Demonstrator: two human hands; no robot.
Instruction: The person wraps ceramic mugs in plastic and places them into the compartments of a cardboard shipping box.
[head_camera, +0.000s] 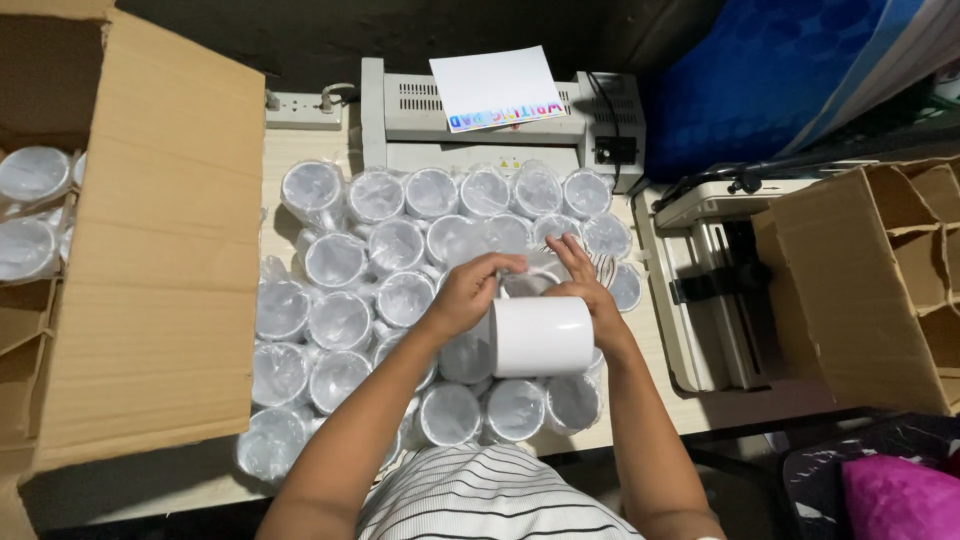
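A person's left hand (468, 292) and right hand (588, 290) close together on a plain white ceramic mug (542, 336), held on its side above a pale tabletop (285, 145) crowded with plastic-wrapped white mugs (340, 262). Open brown cardboard boxes (150, 260) flank the table; a grey laminating machine (420, 120) sits behind.
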